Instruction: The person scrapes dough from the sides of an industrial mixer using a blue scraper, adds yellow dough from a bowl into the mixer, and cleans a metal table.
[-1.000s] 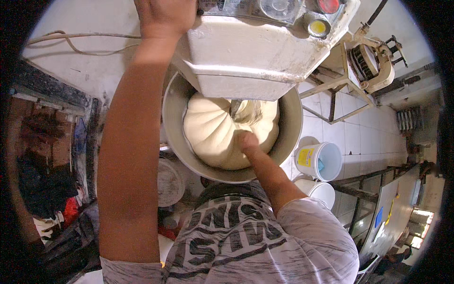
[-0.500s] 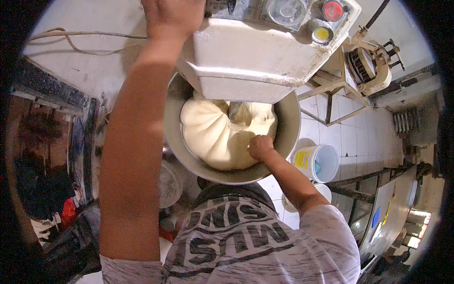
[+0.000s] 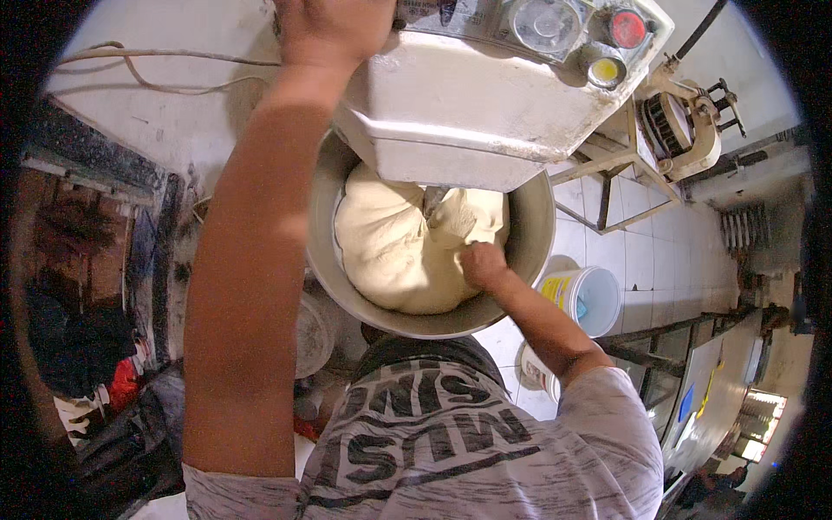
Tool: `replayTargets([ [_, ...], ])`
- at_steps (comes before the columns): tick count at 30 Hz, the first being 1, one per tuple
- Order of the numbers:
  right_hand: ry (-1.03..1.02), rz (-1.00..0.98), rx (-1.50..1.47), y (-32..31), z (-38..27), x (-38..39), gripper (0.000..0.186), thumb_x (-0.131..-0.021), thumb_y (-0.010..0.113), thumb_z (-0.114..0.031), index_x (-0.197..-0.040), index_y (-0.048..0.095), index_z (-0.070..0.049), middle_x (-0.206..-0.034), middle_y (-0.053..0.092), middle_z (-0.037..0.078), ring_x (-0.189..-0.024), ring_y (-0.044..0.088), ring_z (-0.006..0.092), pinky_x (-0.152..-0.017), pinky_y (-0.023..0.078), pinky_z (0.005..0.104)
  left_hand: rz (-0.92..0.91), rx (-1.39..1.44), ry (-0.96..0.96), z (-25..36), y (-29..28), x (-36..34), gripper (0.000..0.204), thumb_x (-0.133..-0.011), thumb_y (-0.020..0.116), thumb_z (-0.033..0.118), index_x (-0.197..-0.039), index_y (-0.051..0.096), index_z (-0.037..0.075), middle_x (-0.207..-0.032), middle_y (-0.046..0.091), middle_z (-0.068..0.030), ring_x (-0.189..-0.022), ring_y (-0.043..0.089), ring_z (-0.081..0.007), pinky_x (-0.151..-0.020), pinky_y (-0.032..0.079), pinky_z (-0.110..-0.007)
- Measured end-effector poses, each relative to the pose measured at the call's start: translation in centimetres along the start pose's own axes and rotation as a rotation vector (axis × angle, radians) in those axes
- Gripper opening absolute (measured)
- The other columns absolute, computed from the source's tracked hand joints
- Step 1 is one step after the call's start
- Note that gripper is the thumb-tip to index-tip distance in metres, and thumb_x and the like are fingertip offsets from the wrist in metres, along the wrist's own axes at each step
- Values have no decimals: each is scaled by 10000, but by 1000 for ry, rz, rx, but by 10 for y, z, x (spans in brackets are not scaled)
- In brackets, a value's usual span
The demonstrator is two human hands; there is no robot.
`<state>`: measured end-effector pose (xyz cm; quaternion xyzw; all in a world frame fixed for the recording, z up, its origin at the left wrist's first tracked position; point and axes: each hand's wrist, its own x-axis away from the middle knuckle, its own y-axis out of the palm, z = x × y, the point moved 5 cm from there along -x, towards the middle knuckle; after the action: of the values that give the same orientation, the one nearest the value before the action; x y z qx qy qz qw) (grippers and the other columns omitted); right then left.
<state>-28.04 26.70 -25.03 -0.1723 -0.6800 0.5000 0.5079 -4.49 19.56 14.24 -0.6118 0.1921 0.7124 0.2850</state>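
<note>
A large mass of pale dough (image 3: 394,247) fills the steel bowl (image 3: 537,234) of a big white dough mixer (image 3: 485,104). My right hand (image 3: 482,263) reaches into the bowl and pinches the dough near its right side, fingers closed on it. My left hand (image 3: 334,26) is stretched up and rests on the top left of the mixer head, beside its control panel with a dial (image 3: 546,22), a red button (image 3: 626,28) and a yellow button (image 3: 604,71). Its fingers are partly cut off by the picture's edge.
A white bucket (image 3: 585,299) with a blue inside stands on the tiled floor right of the bowl, a second white tub (image 3: 530,368) below it. A metal frame and another machine (image 3: 680,121) stand at the upper right. Cables (image 3: 165,74) run along the wall at upper left.
My right hand has drawn back from the middle of the dough toward the bowl's right side and holds a fold of it. The left hand stays on the mixer.
</note>
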Motion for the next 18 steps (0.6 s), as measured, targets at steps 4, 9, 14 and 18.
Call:
replayTargets([
  [4, -138, -127, -168, 49, -69, -39, 557, -783, 612, -338, -1144, 464, 60, -1044, 591, 235, -946, 605, 333, -826, 492, 393, -17, 47, -53, 1, 7, 4, 370, -949, 287, 235, -937, 556, -18, -949, 553, -194, -947, 506, -333, -877, 384, -403],
  [9, 76, -270, -35, 87, -91, -71, 754, -781, 655, -344, -1261, 357, 155, -1131, 572, 232, -1016, 592, 303, -843, 484, 380, -77, -8, -154, 5, 4, 6, 377, -956, 274, 243, -948, 553, -11, -955, 540, -188, -949, 504, -322, -876, 389, -392],
  [14, 39, -187, -127, 68, -48, -61, 318, -860, 523, -186, -1082, 596, 28, -1070, 627, 181, -987, 626, 250, -785, 514, 357, -19, 31, -97, -1, 5, 4, 376, -958, 271, 242, -959, 546, -15, -956, 540, -187, -961, 500, -319, -885, 383, -387],
  [18, 80, -15, -88, 78, -7, -54, 258, -849, 487, -230, -946, 673, -80, -1034, 653, 105, -948, 638, 251, -753, 517, 394, -70, 46, -118, 14, 6, -1, 362, -955, 278, 229, -957, 545, -16, -970, 534, -195, -966, 498, -330, -894, 377, -393],
])
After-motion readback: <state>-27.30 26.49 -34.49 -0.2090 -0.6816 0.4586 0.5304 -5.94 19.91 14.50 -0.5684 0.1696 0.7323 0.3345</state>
